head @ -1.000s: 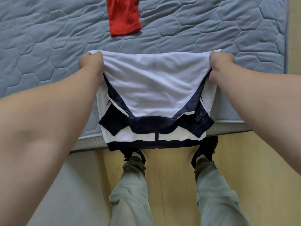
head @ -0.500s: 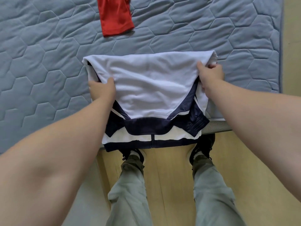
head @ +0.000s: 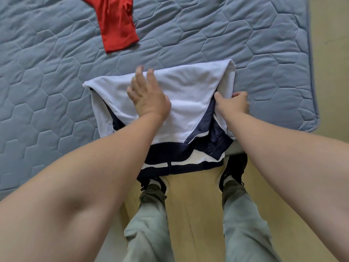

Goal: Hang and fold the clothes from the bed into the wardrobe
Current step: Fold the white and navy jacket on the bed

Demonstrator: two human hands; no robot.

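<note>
jacket (head: 185, 103): white and navy, folded over once, lying at the near edge of the bed (head: 56, 76); its navy hem hangs past the edge, above the floor (head: 198, 201).
left hand (head: 149, 97): flat on the white panel, fingers straight and a little apart, pressing down.
right hand (head: 234, 103): at the jacket's right side, fingers curled onto the folded edge, thumb against the cloth; i read it as a pinch.
red shirt (head: 117, 21): farther up the bed, well apart from the jacket, not yet folded.
overhang: main risk. if both hands lift, i judge the slick cloth could slide off to the floor.
right fold: pulling it across may drag the layer beneath and undo the crease unless the left palm pins it.
far right corner: looks bunched; smoothing over it may set a wrinkle.
wardrobe: not in view.
</note>
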